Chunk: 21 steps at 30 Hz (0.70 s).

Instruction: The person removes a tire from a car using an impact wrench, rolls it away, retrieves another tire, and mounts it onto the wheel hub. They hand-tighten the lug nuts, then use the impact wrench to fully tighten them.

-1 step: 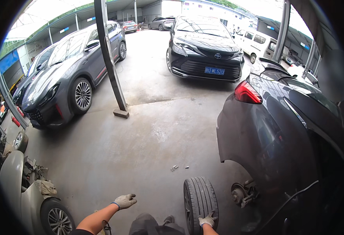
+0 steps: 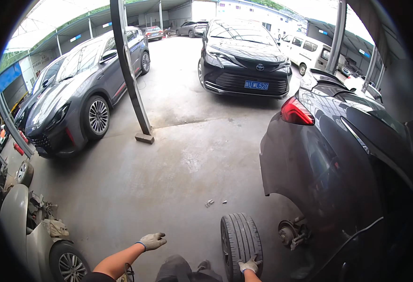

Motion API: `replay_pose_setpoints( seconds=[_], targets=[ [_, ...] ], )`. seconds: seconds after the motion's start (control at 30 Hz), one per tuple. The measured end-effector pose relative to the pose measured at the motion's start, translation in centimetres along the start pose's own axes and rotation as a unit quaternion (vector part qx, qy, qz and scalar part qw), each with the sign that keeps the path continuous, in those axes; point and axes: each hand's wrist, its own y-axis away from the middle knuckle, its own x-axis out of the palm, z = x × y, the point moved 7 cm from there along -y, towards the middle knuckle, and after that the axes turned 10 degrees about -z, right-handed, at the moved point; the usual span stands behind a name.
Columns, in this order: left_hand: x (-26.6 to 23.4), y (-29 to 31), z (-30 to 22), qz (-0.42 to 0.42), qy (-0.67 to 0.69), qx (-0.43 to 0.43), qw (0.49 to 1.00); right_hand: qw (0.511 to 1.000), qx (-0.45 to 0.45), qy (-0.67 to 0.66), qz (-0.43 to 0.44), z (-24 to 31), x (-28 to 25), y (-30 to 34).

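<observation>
A car wheel (image 2: 240, 235) stands upright on its tread on the floor in front of me, to the right. My right hand (image 2: 249, 264), in a pale work glove, rests on top of its tread with the fingers spread. My left hand (image 2: 154, 241), gloved too, hovers over the floor left of the wheel, its fingers stretched out and holding nothing. To the right of the wheel, a bare brake disc and hub (image 2: 287, 233) show under the dark car (image 2: 305, 160). Beyond the wheel, several small metal pieces (image 2: 209, 203) lie on the concrete, too small to name.
A silver car body part (image 2: 16, 211) with another wheel (image 2: 70, 265) is at my lower left. A steel post (image 2: 133, 80) on a block (image 2: 144, 138) rises ahead. A grey car (image 2: 70, 108) and a black car (image 2: 249, 61) stand farther off. A hose (image 2: 352, 237) hangs beside the dark car.
</observation>
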Motion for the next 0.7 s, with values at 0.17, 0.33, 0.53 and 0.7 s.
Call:
replay_pose_setpoints(
  seconds=[0.17,0.33,0.53,0.7],
  targets=[
    [0.5,-12.8,-3.5,0.068,-0.073,0.103,0.99,0.996,0.05,-0.035,0.061,3.4,-0.4,-3.7],
    [1.4,-24.2,-11.1,0.143,-0.115,0.179,0.967,0.958,0.201,-0.137,0.153,2.7,-0.2,-5.8],
    [6.8,-29.2,-19.5,0.23,-0.195,0.324,0.897,0.963,0.17,-0.182,0.107,4.4,-1.0,-6.2],
    [16.6,-29.1,-29.6,0.256,-0.19,0.402,0.859,0.954,0.226,-0.179,0.078,4.9,-0.2,-2.2]
  ],
)
